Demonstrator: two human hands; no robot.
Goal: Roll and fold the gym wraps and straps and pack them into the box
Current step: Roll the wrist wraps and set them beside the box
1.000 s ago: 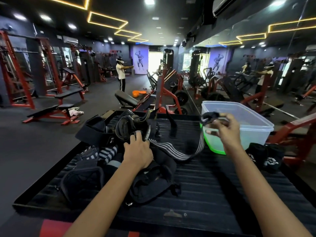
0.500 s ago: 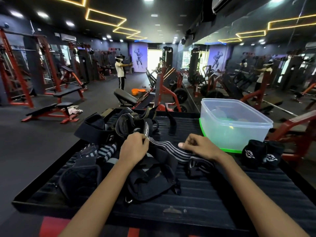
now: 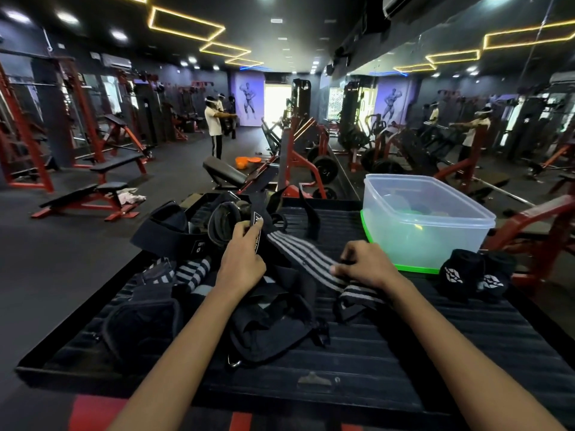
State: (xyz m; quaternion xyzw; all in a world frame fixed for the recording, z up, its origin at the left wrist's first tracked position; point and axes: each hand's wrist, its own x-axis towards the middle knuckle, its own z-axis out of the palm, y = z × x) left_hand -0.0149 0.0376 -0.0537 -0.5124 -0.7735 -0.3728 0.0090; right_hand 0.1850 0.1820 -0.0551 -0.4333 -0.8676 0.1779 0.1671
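At a black ribbed counter (image 3: 404, 353) in a gym, my left hand (image 3: 241, 262) pinches the black labelled end of a grey-striped wrap (image 3: 306, 255) while my right hand (image 3: 365, 265) grips its other stretch near the counter's middle. More straps (image 3: 174, 275) lie heaped toward the left edge; the clear box (image 3: 426, 219) stands at the far right corner, two rolled wraps (image 3: 476, 275) beside it.

One box (image 3: 426, 219); two rolled wraps (image 3: 460, 273) (black)
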